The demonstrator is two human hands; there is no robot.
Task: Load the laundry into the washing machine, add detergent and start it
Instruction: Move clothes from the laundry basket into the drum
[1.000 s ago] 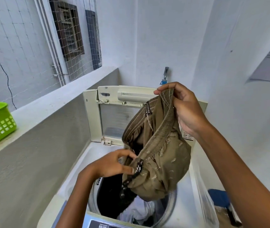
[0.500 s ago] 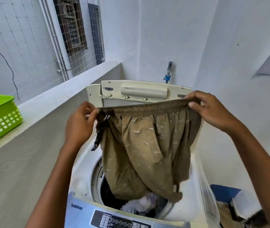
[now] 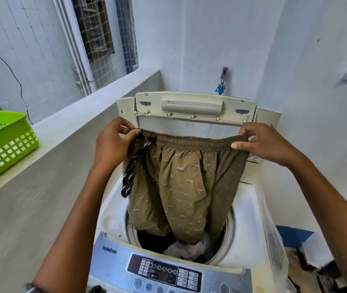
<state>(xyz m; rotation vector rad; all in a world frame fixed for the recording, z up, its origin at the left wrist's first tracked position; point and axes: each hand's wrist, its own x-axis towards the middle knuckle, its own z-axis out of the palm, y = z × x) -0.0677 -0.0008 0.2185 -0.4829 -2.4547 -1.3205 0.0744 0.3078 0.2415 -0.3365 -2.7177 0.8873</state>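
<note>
- Nearest: control panel (image 3: 164,271) of the washing machine (image 3: 113,210), silver-grey, glossy, with rows of small buttons and a dark display.
- Just beyond: round drum opening (image 3: 230,227), dark inside, with pale crumpled laundry (image 3: 186,249) lying in it.
- Hung over that opening: olive-brown shorts (image 3: 181,187), thin woven cloth flecked with short pale dashes, legs drooping so the lowest folds reached into the drum mouth.
- Stretched flat across the top: gathered elastic waistband, ribbed, pulled taut between both hands.
- Dangling at the left end: dark drawstring (image 3: 131,172), braided with pale specks.
- Left hand (image 3: 111,149), forearm raised from below, fingers (image 3: 124,126) curled and pinching the waistband's left end.
- Right hand (image 3: 267,142), arm reaching in from the right, thumb laid along the band and fingers curled behind, gripping the right end.
- Behind the hands: raised lid (image 3: 195,108), cream plastic, hard, with a moulded handle, standing upright.
- Off to the left: green plastic basket (image 3: 5,144) with square perforations on a grey concrete ledge (image 3: 79,125).
- Farthest: metal tap (image 3: 222,81) with a blue fitting on the white wall.
</note>
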